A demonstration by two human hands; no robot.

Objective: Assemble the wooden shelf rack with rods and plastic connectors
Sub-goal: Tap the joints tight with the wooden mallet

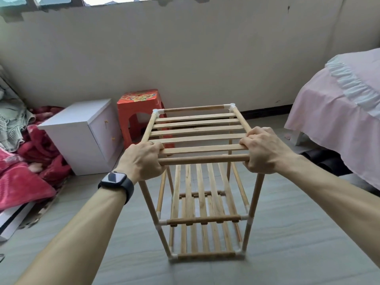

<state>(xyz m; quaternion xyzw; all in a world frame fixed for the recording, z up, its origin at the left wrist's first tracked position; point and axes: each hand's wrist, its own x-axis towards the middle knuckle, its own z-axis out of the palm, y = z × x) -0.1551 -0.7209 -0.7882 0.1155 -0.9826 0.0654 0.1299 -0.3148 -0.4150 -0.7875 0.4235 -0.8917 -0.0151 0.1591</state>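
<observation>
Count: one wooden rack (pixel 202 219), upright on the floor (pixel 287 243), directly under both hands. Three slatted tiers are in view; the top tier (pixel 197 138) carries five flat slats, and the middle tier below the fingers also shows five. Six white plastic connectors are visible: two at the far top corners (pixel 231 106), two at the front of the middle tier, two at the front of the bottom tier. The left hand (pixel 141 159) covers the near-left top corner, its fingers (pixel 158 147) curled over the frame and onto the nearest slat. The right hand (pixel 265 151) covers the near-right top corner, fingers (pixel 246 140) curled round the side rod in the same way. The front top rod (pixel 203 159) spans the gap between the two sets of fingers. Hidden: both near top corner joints lie under the palms, so I cannot tell whether connectors sit there. The far uprights are only partly seen through the slats, and the bottom tier's slat count is hard to make out. The wood is pale and unfinished, the rods round. A dark watch (pixel 115 178) sits on the left wrist and a ring (pixel 151 142) on a left finger. Beyond the left fingers stand one white cabinet (pixel 82 136) and one red stool (pixel 139 108); off to the right of the right fingers is a bed (pixel 339 112) with a pink cover, cut off at the frame edge.
</observation>
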